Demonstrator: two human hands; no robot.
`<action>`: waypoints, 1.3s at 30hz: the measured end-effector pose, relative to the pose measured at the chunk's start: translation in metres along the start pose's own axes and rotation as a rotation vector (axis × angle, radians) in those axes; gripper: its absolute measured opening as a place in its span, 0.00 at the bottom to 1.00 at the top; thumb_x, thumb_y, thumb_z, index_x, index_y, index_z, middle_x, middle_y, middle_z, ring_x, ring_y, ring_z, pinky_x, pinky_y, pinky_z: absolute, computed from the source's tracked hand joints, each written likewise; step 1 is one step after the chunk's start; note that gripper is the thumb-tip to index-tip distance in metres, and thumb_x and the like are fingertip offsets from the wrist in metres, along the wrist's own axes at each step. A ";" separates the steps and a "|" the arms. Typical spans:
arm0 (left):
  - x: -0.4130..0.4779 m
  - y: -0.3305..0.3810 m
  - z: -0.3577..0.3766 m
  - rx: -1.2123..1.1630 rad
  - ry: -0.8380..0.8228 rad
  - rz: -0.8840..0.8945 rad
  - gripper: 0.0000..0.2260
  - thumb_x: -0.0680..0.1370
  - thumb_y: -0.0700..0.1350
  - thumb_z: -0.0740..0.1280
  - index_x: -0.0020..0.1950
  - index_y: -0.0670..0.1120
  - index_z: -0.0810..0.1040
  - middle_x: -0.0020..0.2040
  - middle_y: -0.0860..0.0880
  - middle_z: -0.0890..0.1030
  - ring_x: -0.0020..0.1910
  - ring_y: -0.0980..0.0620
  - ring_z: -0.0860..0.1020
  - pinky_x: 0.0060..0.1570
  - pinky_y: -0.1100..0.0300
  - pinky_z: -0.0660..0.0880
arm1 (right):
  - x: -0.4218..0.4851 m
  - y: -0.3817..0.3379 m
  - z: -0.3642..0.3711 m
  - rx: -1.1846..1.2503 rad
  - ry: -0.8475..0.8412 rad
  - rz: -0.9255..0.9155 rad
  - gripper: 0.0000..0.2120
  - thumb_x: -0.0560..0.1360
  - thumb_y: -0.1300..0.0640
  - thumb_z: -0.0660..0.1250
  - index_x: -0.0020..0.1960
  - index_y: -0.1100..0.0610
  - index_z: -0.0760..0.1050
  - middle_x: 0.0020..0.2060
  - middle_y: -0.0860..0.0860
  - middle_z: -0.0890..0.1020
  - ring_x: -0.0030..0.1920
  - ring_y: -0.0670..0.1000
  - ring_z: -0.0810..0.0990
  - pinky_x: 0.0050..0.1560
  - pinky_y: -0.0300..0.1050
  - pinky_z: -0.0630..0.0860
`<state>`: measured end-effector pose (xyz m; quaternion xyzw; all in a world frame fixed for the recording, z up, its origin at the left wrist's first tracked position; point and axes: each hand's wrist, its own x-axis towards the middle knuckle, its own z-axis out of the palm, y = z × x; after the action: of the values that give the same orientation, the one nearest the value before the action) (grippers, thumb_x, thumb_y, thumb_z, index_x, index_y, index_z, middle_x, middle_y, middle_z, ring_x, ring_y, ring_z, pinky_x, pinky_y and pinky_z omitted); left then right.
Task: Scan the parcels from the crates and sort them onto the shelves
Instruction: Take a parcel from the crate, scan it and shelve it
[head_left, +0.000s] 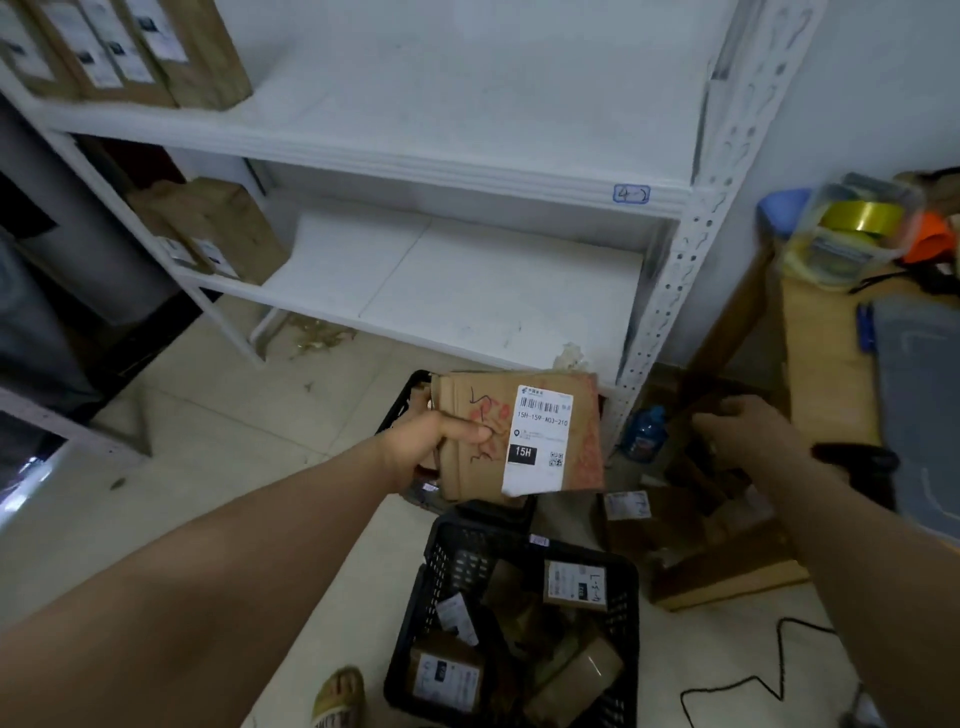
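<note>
Above the black crate, the left hand grips the parcel by its left edge.

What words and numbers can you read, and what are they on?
"15H-159-A03-210": white label on the parcel in the left hand.
"15H": black box on that label.
"4-2": tag on the shelf edge.
Handwriting on that parcel: unclear.
Parcel labels in the crate: too blurred.
</note>
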<state>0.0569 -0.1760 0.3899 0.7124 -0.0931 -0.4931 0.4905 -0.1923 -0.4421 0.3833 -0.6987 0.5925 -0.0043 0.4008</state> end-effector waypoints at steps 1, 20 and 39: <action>-0.005 0.004 -0.016 -0.003 -0.004 0.003 0.37 0.63 0.42 0.82 0.69 0.52 0.70 0.55 0.49 0.86 0.54 0.46 0.84 0.42 0.49 0.82 | -0.013 -0.031 0.012 0.046 -0.067 -0.039 0.29 0.78 0.48 0.70 0.75 0.57 0.67 0.68 0.59 0.74 0.65 0.62 0.74 0.63 0.59 0.74; -0.091 0.158 -0.487 -0.216 0.074 0.307 0.30 0.56 0.46 0.79 0.59 0.48 0.83 0.60 0.44 0.84 0.60 0.43 0.81 0.62 0.44 0.76 | -0.201 -0.529 0.260 0.397 -0.523 -0.553 0.36 0.70 0.41 0.76 0.73 0.33 0.62 0.62 0.41 0.80 0.61 0.49 0.80 0.59 0.61 0.78; -0.062 0.244 -0.660 -0.185 0.207 0.522 0.44 0.66 0.37 0.79 0.73 0.64 0.62 0.60 0.47 0.84 0.58 0.43 0.83 0.60 0.41 0.78 | -0.213 -0.728 0.295 0.258 -0.443 -0.870 0.48 0.67 0.53 0.80 0.78 0.41 0.56 0.57 0.45 0.77 0.52 0.48 0.81 0.41 0.44 0.78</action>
<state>0.6360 0.1406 0.6422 0.6632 -0.1773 -0.2814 0.6705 0.4863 -0.1182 0.6939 -0.8099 0.1416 -0.0955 0.5611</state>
